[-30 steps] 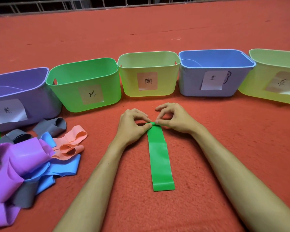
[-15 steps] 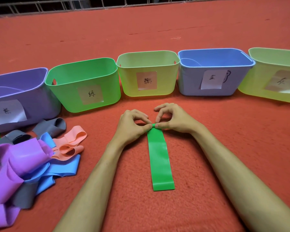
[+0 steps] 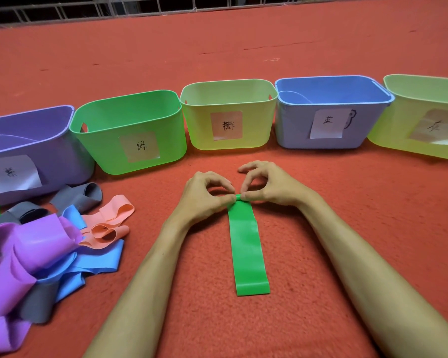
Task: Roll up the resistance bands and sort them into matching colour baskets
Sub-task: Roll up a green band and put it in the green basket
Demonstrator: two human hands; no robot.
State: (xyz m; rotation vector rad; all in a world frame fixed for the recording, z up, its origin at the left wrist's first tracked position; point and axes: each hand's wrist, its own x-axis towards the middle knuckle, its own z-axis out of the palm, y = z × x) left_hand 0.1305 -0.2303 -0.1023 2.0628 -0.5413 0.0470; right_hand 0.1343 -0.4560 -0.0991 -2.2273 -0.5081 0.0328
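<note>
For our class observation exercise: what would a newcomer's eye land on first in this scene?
Probably the green band lying flat at centre on the red carpet, its far end pinched by left hand and right hand. Behind stands a row of baskets; a tangled pile of bands lies at left.

a person's two bare arms, seen from the wearer's head

the left hand (image 3: 204, 195) and right hand (image 3: 272, 184) are bare, with slim fingers and rounded knuckles. behind the left hand, the left forearm (image 3: 145, 280) is uncovered as far as the view reaches; the right forearm (image 3: 360, 267) beside it is equally bare. both are smooth, narrow at the wrist and wider further back.
</note>
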